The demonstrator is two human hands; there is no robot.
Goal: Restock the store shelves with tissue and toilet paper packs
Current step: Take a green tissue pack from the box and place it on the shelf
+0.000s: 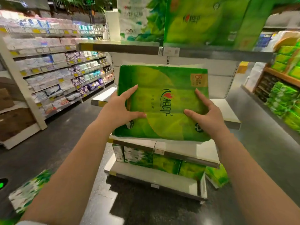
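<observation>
Place: you stood in a shop aisle.
Evidence: stocked shelving at left, price labels, green tissue packs at right.

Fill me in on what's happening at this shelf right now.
A person is restocking a store shelf unit. Both hands hold one large green tissue pack: the left hand grips its left edge and the right hand its right side, thumbs across the front. The pack is held in front of the bare middle shelf, not yet set down. A similar green pack already stands on the top shelf, and more packs fill the lower shelf. Another pack lies on the floor at left.
</observation>
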